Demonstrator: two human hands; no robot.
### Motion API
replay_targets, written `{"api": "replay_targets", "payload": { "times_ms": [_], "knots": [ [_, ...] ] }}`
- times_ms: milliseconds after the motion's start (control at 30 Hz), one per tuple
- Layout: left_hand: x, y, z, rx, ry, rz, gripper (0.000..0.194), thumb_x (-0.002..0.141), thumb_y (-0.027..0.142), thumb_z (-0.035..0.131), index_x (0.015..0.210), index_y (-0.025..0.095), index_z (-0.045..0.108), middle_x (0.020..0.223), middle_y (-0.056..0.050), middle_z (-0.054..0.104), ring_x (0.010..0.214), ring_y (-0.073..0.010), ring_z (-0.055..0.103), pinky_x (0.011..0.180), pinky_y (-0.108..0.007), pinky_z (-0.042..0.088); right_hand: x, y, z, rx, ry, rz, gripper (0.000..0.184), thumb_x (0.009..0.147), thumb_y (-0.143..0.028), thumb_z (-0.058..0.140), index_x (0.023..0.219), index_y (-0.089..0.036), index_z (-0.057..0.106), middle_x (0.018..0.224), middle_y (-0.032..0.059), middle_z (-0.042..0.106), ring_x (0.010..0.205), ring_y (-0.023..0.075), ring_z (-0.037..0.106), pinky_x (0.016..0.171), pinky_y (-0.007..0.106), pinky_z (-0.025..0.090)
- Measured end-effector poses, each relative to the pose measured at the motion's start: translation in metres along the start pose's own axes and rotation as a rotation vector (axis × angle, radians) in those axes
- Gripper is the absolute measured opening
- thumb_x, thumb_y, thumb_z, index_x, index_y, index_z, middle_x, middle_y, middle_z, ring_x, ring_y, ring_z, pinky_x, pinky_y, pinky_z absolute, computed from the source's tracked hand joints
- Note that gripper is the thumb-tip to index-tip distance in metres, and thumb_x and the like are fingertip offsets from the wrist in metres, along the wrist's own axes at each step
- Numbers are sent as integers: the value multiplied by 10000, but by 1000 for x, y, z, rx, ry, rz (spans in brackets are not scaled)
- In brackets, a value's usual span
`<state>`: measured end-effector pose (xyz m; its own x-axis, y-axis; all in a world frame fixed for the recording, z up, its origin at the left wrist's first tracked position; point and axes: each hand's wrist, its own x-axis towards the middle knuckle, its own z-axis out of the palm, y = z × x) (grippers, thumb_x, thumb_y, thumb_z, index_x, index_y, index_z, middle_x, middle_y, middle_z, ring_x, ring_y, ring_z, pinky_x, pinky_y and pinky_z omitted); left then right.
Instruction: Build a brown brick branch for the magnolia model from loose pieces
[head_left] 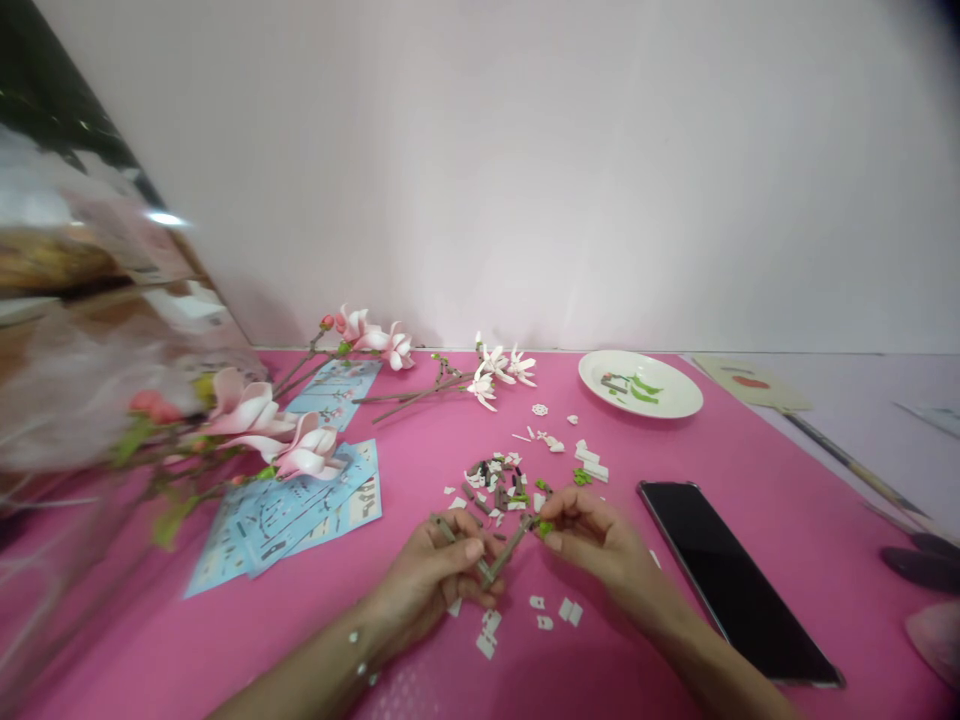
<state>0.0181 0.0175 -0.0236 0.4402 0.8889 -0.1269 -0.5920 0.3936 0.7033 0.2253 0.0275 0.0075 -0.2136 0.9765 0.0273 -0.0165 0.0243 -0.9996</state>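
Note:
In my left hand (pixel 439 570) I grip a brown V-shaped branch of building-block pieces (pixel 504 556), its bend low and both ends pointing up. My right hand (pixel 592 535) pinches a small green piece (pixel 545 527) against the branch's right tip; whether it is joined there I cannot tell. Just beyond my hands lies a pile of loose brown, white, black and green bricks (pixel 499 480). Small white pieces (pixel 489 632) are scattered on the pink table between my forearms.
Blue instruction sheets (pixel 300 515) and pink flower branches (pixel 307 450) lie left. White flowers (pixel 495 365) rest at the back. A white plate (pixel 686 398) holds green leaf pieces. A black phone (pixel 739 580) lies right, with a paintbrush (pixel 847 460) beyond it.

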Motion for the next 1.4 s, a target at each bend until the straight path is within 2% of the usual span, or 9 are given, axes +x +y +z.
{"api": "replay_targets", "payload": {
  "times_ms": [200,433,567,667,800,1033,1233,1400],
  "knots": [
    [2,0,-2,11,1,3,251,679,220,800,727,123,573,757,-52,724,577,-165,700,494,-235,571,1,-4,0,3,-19,7,135,734,-306,725,826,-213,688,818,9,667,777,145,603,722,258,473],
    [1,0,-1,11,9,-1,245,683,217,799,741,121,581,760,-55,727,582,-164,703,496,-235,579,1,0,1,14,-49,48,227,672,-332,776,849,-208,707,822,19,694,741,154,620,700,281,490],
    [0,0,0,15,5,-4,253,684,229,798,749,121,579,752,-52,722,581,-158,700,502,-233,579,0,0,0,-64,-50,27,149,727,-334,736,805,-209,713,804,7,693,742,147,615,711,266,484],
    [0,1,0,32,1,-2,250,693,234,791,747,125,574,753,-46,716,586,-151,698,509,-228,576,0,-1,-1,-105,-34,-7,161,769,-359,694,775,-198,702,776,6,679,714,144,601,681,259,479],
    [0,2,1,37,-2,-7,270,679,241,803,742,126,567,752,-42,714,593,-149,699,517,-224,575,0,-4,0,-43,-54,15,166,762,-364,701,783,-199,688,770,1,680,704,136,605,673,253,482],
    [-2,0,0,16,-41,-20,271,670,220,810,747,125,568,751,-52,720,592,-163,703,530,-251,585,-1,-8,8,163,-142,110,200,670,-301,786,719,-176,638,675,-8,664,629,118,603,623,240,482],
    [0,-4,-4,-16,-118,-31,239,688,208,796,762,135,580,737,-44,729,588,-176,715,514,-248,578,-3,3,5,163,-147,53,197,683,-288,787,703,-176,626,677,-34,593,610,93,532,591,214,431],
    [-1,-4,-4,-29,-147,-63,195,707,180,780,780,127,607,727,-56,739,608,-190,726,523,-248,581,-4,3,5,130,-170,44,211,692,-317,779,726,-179,624,724,-18,589,651,109,534,624,228,442]
  ]
}}
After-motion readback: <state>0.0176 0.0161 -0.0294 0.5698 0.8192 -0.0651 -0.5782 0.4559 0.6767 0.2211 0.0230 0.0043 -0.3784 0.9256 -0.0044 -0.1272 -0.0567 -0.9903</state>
